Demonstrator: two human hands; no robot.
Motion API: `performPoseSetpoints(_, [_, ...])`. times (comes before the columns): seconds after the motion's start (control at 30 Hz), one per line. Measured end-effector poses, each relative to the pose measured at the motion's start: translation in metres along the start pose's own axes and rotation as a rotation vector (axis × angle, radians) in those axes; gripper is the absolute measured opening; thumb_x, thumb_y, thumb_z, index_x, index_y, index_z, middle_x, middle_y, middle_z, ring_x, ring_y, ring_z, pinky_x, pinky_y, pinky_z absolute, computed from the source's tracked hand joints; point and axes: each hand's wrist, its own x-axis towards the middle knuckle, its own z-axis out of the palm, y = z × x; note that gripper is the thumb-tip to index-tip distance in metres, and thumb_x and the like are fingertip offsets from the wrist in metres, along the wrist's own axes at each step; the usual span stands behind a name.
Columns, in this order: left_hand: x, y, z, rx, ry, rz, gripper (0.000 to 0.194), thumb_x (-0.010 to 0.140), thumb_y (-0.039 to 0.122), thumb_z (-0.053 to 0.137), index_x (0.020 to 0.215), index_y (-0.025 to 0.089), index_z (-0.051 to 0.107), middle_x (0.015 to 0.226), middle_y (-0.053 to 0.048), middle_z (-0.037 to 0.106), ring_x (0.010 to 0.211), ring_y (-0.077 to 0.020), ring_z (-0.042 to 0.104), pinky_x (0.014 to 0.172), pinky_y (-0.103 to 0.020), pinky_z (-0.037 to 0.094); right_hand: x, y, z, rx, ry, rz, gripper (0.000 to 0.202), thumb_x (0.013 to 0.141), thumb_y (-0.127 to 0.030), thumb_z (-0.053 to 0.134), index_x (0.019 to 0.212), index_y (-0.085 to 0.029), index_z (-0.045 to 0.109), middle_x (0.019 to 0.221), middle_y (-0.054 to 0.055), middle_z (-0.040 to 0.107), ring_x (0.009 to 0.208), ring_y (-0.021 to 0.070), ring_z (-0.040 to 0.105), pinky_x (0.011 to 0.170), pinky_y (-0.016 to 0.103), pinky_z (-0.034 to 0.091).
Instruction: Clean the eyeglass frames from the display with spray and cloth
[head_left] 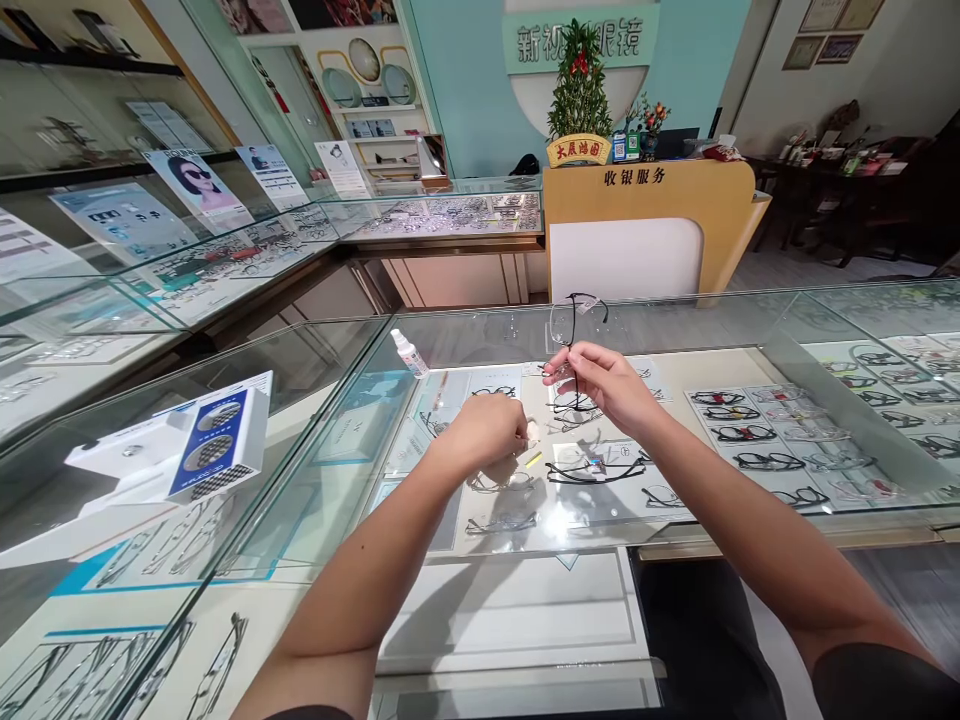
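My right hand [611,388] is raised above the glass counter, its fingers pinched on a pair of thin dark-framed eyeglasses [574,320]. The glasses stand on edge, a small pale tag at the upper part. To their left, my left hand [491,430] is closed in a fist low over the counter top. What its fingers hold, if anything, is hidden. A small yellow strip [533,460] lies just below that fist. Nearer me is a wider pair of black eyeglasses [596,470]; whether it lies on or under the glass I cannot tell.
A small white spray bottle [409,353] stands on the glass at the left. An opened white-and-blue box [217,445] sits on the left counter. Rows of display eyeglasses [769,461] fill the case at right. Beyond the counter is a yellow cashier desk [727,220] with a plant [579,85].
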Motion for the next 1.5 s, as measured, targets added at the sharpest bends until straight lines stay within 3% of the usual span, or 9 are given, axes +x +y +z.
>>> performPoseSetpoints(0.2, [-0.002, 0.002, -0.011, -0.178, 0.024, 0.188, 0.014, 0.081, 0.026, 0.067, 0.070, 0.024, 0.076, 0.073, -0.001, 0.074, 0.065, -0.0171, 0.059, 0.061, -0.032, 0.034, 0.000, -0.002, -0.001, 0.012, 0.001, -0.018, 0.029, 0.097, -0.054, 0.073, 0.095, -0.025, 0.078, 0.110, 0.004, 0.075, 0.100, 0.0197, 0.074, 0.087, 0.034, 0.056])
performPoseSetpoints(0.33, [-0.001, 0.015, -0.009, -0.329, 0.036, 0.443, 0.021, 0.094, 0.026, 0.062, 0.091, 0.023, 0.082, 0.090, -0.003, 0.078, 0.081, -0.0179, 0.068, 0.076, -0.031, 0.045, 0.000, -0.004, 0.000, 0.004, 0.009, -0.010, 0.033, 0.094, -0.058, 0.076, 0.095, -0.025, 0.078, 0.109, 0.005, 0.076, 0.100, 0.0202, 0.073, 0.088, 0.035, 0.057])
performPoseSetpoints(0.43, [0.003, 0.023, -0.002, -0.335, 0.018, 0.492, 0.026, 0.101, 0.027, 0.059, 0.109, 0.025, 0.084, 0.105, -0.004, 0.080, 0.093, -0.0197, 0.071, 0.083, -0.031, 0.048, 0.000, -0.005, 0.001, 0.004, 0.011, -0.014, 0.035, 0.093, -0.059, 0.077, 0.095, -0.025, 0.078, 0.108, 0.005, 0.076, 0.098, 0.0202, 0.073, 0.089, 0.035, 0.057])
performPoseSetpoints(0.6, [0.009, 0.024, 0.011, -0.210, -0.012, 0.449, 0.034, 0.104, 0.026, 0.053, 0.120, 0.031, 0.083, 0.111, -0.003, 0.078, 0.089, -0.0188, 0.070, 0.076, -0.030, 0.044, 0.001, -0.002, 0.000, 0.003, 0.005, -0.013, 0.032, 0.094, -0.058, 0.076, 0.095, -0.025, 0.078, 0.109, 0.005, 0.076, 0.099, 0.0202, 0.073, 0.087, 0.034, 0.057])
performPoseSetpoints(0.77, [0.014, 0.021, 0.017, -0.024, 0.032, 0.422, 0.033, 0.102, 0.024, 0.050, 0.095, 0.026, 0.082, 0.091, -0.004, 0.073, 0.078, -0.0191, 0.063, 0.065, -0.032, 0.032, 0.000, 0.000, -0.001, -0.003, -0.003, -0.020, 0.030, 0.097, -0.054, 0.073, 0.095, -0.025, 0.078, 0.109, 0.004, 0.076, 0.099, 0.0200, 0.074, 0.086, 0.033, 0.055])
performPoseSetpoints(0.97, [0.016, 0.022, 0.018, 0.056, 0.068, 0.362, 0.030, 0.100, 0.025, 0.051, 0.087, 0.024, 0.077, 0.091, -0.005, 0.074, 0.077, -0.0197, 0.063, 0.061, -0.034, 0.024, 0.001, -0.001, -0.001, -0.012, 0.014, -0.006, 0.030, 0.096, -0.055, 0.075, 0.095, -0.025, 0.078, 0.108, 0.004, 0.076, 0.099, 0.0196, 0.074, 0.085, 0.032, 0.054])
performPoseSetpoints(1.17, [0.012, 0.014, 0.007, 0.062, 0.065, 0.258, 0.021, 0.081, 0.017, 0.062, 0.060, 0.020, 0.060, 0.072, -0.006, 0.067, 0.066, -0.0200, 0.056, 0.062, -0.036, 0.022, 0.002, 0.000, -0.004, -0.035, 0.020, -0.011, 0.029, 0.098, -0.053, 0.073, 0.097, -0.025, 0.079, 0.108, 0.004, 0.075, 0.100, 0.0188, 0.074, 0.085, 0.031, 0.053])
performPoseSetpoints(1.33, [0.012, -0.007, -0.007, -0.326, 0.099, 0.268, 0.016, 0.080, 0.023, 0.058, 0.065, 0.020, 0.056, 0.074, -0.002, 0.062, 0.068, -0.0185, 0.051, 0.065, -0.033, 0.030, 0.005, 0.003, -0.010, -0.021, 0.036, -0.023, 0.030, 0.097, -0.053, 0.074, 0.096, -0.024, 0.079, 0.108, 0.004, 0.075, 0.099, 0.0189, 0.075, 0.084, 0.030, 0.054])
performPoseSetpoints(1.5, [0.023, -0.021, -0.008, -0.916, 0.275, 0.050, 0.014, 0.084, 0.027, 0.048, 0.072, 0.021, 0.053, 0.076, -0.001, 0.057, 0.072, -0.0184, 0.049, 0.067, -0.031, 0.035, 0.007, 0.002, -0.012, 0.015, 0.055, -0.032, 0.028, 0.096, -0.052, 0.076, 0.095, -0.024, 0.079, 0.106, 0.004, 0.076, 0.098, 0.0192, 0.075, 0.081, 0.030, 0.055])
